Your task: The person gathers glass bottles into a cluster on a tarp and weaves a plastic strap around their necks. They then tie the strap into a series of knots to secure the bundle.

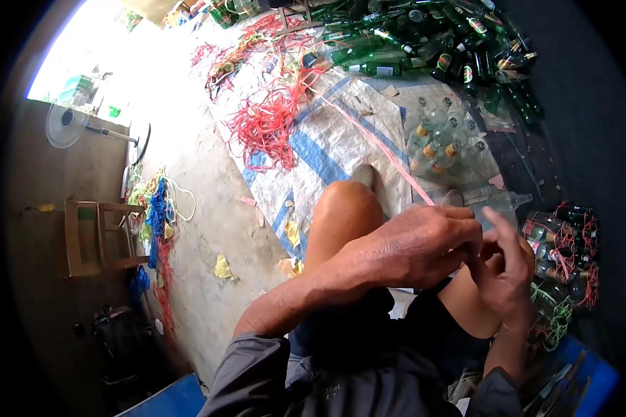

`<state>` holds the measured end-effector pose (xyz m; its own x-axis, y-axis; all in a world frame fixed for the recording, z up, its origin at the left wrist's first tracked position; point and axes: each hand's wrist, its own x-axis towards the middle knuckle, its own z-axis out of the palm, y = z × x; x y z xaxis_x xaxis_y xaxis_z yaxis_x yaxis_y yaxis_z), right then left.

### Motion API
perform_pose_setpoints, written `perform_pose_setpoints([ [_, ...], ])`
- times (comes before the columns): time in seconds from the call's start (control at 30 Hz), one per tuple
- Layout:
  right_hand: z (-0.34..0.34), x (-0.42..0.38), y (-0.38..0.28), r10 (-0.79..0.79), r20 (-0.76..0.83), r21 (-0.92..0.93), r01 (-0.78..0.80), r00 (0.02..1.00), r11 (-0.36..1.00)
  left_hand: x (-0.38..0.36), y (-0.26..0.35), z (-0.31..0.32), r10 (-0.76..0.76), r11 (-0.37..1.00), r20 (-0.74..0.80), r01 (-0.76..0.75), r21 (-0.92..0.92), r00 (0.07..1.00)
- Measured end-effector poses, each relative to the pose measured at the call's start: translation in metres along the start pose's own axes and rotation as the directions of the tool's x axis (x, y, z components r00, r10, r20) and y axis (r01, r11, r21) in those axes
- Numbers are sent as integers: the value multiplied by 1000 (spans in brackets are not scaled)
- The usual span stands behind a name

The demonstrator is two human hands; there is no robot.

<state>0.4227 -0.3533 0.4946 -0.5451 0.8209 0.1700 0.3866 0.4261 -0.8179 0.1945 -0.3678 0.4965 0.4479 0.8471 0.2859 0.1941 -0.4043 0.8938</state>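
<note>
My left hand (424,243) is closed in front of my knees, its fingers curled around a pink plastic twine (382,147). From this hand the twine runs taut, forward and to the left, towards a tangled heap of pink twine (261,132) on the floor sheet. My right hand (508,274) meets the left one's fingertips. Its index finger is raised and slightly blurred, and the other fingers bend inward. What lies between its fingers is hidden. Beyond my hands, several clear glass bottles (442,135) stand grouped upright on the sheet.
Many green bottles (452,42) lie piled at the back right. Bottles bundled with pink twine (563,243) sit at my right. A white and blue woven sheet (320,156) covers the floor ahead. To the left are a fan (68,125) and a wooden stool (104,236) with hanging twine.
</note>
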Motion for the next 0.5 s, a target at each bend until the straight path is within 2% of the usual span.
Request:
perform_pose_setpoints([
  [0.03,8,1,-4,8,-38,-37,-9,999,999,-2,1,6,0,1000,3,0,-10,1000],
  [0.13,7,-4,13,-84,120,7,84,989,996,-9,7,9,-26,1000,4,26,-15,1000],
  [0.17,10,-6,10,-63,78,68,58,995,996,-11,8,9,-30,1000,-6,30,-10,1000],
  [0.27,7,-17,0,115,65,225,-127,991,966,-15,11,13,-101,992,-32,103,69,994],
  [0.3,4,-21,-1,105,19,248,-106,994,963,-16,11,14,-135,985,-43,138,104,990],
  [0.4,-27,-44,0,320,13,400,-298,947,867,-21,-2,22,-84,932,-81,107,347,993],
  [0.47,-38,-62,3,420,-165,578,-258,892,774,-24,-11,21,-89,905,-117,129,405,989],
  [0.5,-48,-68,7,370,-176,662,-168,912,730,-25,-17,19,-92,891,-135,142,431,987],
])
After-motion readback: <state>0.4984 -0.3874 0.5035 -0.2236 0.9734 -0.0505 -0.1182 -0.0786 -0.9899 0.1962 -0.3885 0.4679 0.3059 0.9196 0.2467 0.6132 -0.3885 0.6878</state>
